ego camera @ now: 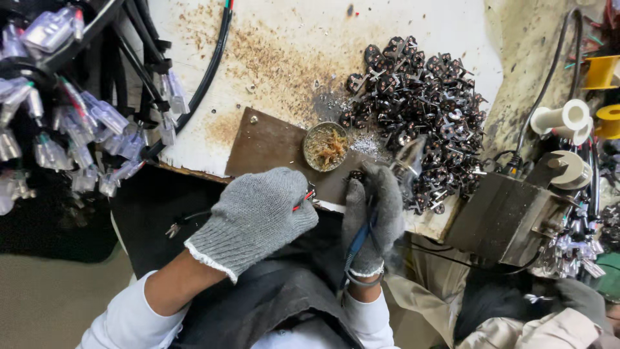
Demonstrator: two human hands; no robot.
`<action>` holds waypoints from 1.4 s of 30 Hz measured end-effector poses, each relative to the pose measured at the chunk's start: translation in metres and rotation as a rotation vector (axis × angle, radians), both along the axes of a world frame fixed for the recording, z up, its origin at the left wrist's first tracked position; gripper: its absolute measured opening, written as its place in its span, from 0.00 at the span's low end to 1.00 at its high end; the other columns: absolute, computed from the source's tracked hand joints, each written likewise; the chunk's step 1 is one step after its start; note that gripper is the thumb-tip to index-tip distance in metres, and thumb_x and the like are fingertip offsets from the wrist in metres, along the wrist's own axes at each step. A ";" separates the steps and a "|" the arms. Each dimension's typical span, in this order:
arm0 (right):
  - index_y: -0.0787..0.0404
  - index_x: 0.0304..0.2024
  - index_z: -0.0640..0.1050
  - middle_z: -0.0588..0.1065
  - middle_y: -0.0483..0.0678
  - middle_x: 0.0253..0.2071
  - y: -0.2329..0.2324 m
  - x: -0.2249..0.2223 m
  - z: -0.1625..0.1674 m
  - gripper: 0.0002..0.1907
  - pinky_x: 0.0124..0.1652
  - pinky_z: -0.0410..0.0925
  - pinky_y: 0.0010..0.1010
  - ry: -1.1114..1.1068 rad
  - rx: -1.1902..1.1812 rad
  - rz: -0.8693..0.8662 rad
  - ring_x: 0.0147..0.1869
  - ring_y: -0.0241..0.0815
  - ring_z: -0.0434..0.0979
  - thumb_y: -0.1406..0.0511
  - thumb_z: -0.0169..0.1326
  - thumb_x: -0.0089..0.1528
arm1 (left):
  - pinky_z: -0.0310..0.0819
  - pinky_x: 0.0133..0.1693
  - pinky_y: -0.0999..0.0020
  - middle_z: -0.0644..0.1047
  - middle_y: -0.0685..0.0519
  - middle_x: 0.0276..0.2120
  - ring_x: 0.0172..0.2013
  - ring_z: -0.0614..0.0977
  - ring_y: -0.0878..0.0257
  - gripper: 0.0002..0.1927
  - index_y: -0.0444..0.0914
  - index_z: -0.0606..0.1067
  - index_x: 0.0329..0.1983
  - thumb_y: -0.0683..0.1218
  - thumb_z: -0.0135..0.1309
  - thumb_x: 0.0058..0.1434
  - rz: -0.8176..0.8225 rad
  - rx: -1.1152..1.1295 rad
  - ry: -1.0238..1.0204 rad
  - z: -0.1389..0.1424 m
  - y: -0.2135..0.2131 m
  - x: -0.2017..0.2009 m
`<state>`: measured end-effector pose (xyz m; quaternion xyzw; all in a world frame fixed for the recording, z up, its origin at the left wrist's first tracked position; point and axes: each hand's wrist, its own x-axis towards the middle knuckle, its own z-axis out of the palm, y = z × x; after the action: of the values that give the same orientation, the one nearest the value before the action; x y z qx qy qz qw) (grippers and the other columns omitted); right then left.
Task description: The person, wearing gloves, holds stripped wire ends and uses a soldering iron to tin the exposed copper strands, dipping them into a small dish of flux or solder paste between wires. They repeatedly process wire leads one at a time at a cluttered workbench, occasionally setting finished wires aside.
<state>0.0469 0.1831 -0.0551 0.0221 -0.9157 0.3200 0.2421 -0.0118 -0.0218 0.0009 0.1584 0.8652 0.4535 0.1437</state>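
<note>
My left hand, in a grey knit glove, grips thin red and black wires at the near edge of the bench. My right hand, also gloved, holds a blue-handled soldering iron with its cord running down along my wrist. Both hands meet over a brown board. A small round tin with orange-brown residue sits just beyond my fingers. A heap of dark plug parts with metal prongs lies to the right of the tin.
Bundles of black cables with clear plastic ends hang at the left. A grey metal box stands at the right, with white spools and yellow spools behind it. The white bench top is stained brown.
</note>
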 end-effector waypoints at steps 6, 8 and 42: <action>0.68 0.68 0.65 0.78 0.52 0.51 -0.019 -0.005 0.007 0.26 0.58 0.75 0.34 -0.011 -0.305 -0.045 0.54 0.41 0.81 0.76 0.57 0.69 | 0.74 0.28 0.52 0.75 0.44 0.24 0.26 0.80 0.45 0.12 0.39 0.73 0.25 0.51 0.59 0.56 0.136 -0.215 -0.068 0.014 -0.027 0.002; 0.67 0.67 0.65 0.77 0.54 0.53 -0.036 -0.001 0.011 0.26 0.55 0.76 0.34 0.014 -0.289 0.016 0.55 0.43 0.82 0.77 0.57 0.68 | 0.73 0.29 0.51 0.75 0.44 0.24 0.27 0.80 0.45 0.13 0.39 0.73 0.25 0.51 0.60 0.56 0.178 -0.244 -0.037 0.012 -0.040 0.002; 0.65 0.56 0.76 0.80 0.51 0.46 -0.001 -0.041 0.045 0.17 0.52 0.76 0.32 -0.036 -0.071 0.005 0.49 0.44 0.84 0.72 0.61 0.65 | 0.73 0.31 0.53 0.75 0.45 0.24 0.28 0.80 0.47 0.15 0.38 0.73 0.24 0.52 0.62 0.54 0.061 -0.156 0.029 0.003 -0.012 -0.002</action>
<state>0.0063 0.1824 -0.0100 0.0099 -0.9080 0.3532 0.2252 -0.0140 -0.0337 0.0038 0.1267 0.9043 0.3866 0.1292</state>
